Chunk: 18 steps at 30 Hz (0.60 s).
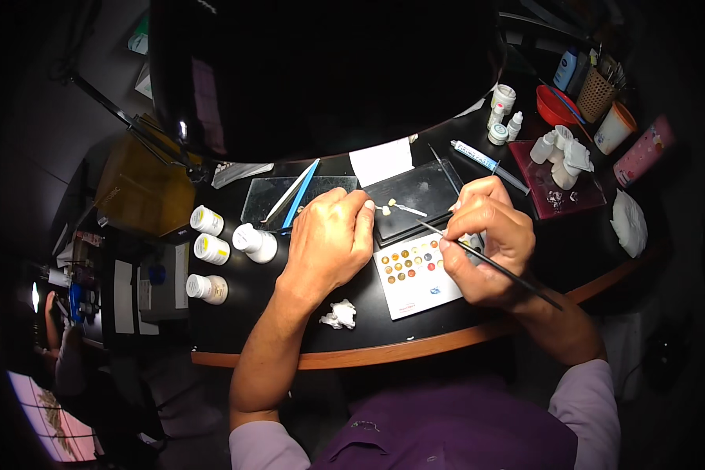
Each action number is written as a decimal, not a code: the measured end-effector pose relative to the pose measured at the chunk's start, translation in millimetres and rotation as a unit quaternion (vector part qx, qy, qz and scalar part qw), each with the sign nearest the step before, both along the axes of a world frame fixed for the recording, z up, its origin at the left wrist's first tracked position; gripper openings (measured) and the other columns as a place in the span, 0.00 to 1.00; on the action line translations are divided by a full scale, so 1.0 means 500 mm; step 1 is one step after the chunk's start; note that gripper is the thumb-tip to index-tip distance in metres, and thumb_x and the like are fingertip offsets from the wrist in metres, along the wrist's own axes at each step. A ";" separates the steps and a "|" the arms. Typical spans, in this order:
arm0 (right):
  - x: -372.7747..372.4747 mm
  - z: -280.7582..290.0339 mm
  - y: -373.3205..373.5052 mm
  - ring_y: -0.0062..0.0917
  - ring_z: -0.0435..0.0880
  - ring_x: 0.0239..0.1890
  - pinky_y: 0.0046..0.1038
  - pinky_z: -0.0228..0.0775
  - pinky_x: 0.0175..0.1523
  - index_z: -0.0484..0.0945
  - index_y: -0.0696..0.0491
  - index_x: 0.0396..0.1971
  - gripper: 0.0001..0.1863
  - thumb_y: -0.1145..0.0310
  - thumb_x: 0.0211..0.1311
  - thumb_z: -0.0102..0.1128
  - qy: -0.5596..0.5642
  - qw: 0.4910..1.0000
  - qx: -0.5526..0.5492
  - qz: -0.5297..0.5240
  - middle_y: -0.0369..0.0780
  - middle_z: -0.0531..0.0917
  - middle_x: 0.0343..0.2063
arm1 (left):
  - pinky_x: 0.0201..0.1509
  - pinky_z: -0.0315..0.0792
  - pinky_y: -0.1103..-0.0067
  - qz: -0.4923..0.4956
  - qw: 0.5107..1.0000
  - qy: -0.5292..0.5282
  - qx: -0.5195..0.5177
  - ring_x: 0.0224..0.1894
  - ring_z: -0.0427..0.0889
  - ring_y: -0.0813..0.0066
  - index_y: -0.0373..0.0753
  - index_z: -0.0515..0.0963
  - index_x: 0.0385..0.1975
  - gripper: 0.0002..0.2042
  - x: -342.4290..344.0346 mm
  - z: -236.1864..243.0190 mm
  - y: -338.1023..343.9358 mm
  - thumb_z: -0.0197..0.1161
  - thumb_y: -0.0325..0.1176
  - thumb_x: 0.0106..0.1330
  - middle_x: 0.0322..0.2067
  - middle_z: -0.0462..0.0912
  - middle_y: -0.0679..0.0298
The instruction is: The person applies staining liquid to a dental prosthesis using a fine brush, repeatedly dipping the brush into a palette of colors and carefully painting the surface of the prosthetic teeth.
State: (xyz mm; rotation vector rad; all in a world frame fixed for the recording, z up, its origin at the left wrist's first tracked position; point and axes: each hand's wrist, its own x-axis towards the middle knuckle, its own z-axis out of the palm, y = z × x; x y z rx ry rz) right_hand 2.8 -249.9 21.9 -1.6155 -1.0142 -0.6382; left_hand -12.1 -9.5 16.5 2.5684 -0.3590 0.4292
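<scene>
A crumpled white tissue [339, 314] lies near the table's front edge [384, 350]. The right hand [487, 239] pinches a thin dark brush [493, 267] over a white card of colour dots [415, 273]. The left hand [333, 235] pinches a tiny pale tooth piece [385, 209] at the edge of a black tile [415, 196]. Further left stand four small white jars [211, 249]. Far right sits a red bowl [554, 106]

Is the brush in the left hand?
No, the right hand holds the brush; the left hand pinches a small tooth piece.
</scene>
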 end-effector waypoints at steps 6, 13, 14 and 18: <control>0.033 -0.013 -0.001 0.31 0.83 0.39 0.33 0.75 0.45 0.85 0.57 0.30 0.04 0.76 0.56 0.72 0.084 0.989 -0.080 -0.090 0.39 0.87 0.28 | 0.39 0.74 0.59 0.029 0.999 -0.013 0.000 0.33 0.83 0.46 0.30 0.85 0.41 0.09 0.010 -0.024 0.008 0.60 0.29 0.76 0.29 0.83 0.48; 0.107 -0.027 0.013 0.37 0.85 0.41 0.36 0.76 0.48 0.87 0.61 0.34 0.06 0.73 0.64 0.70 0.049 0.975 -0.217 -0.023 0.45 0.88 0.30 | 0.39 0.74 0.60 0.023 0.998 -0.064 0.013 0.32 0.83 0.48 0.31 0.85 0.43 0.08 0.031 -0.050 0.019 0.61 0.28 0.76 0.29 0.82 0.48; 0.109 -0.025 0.018 0.37 0.84 0.40 0.37 0.76 0.46 0.86 0.61 0.33 0.05 0.74 0.61 0.71 0.055 0.970 -0.235 -0.013 0.45 0.87 0.29 | 0.39 0.75 0.60 0.025 0.997 -0.072 0.009 0.32 0.83 0.48 0.32 0.85 0.44 0.08 0.033 -0.053 0.021 0.62 0.28 0.76 0.29 0.82 0.48; 0.120 -0.042 0.046 0.38 0.83 0.38 0.38 0.76 0.45 0.84 0.59 0.34 0.06 0.76 0.56 0.70 0.041 0.970 -0.238 -0.030 0.45 0.86 0.28 | 0.40 0.75 0.61 0.020 0.995 -0.097 -0.003 0.32 0.83 0.49 0.31 0.85 0.43 0.08 0.042 -0.055 0.023 0.61 0.28 0.77 0.30 0.83 0.47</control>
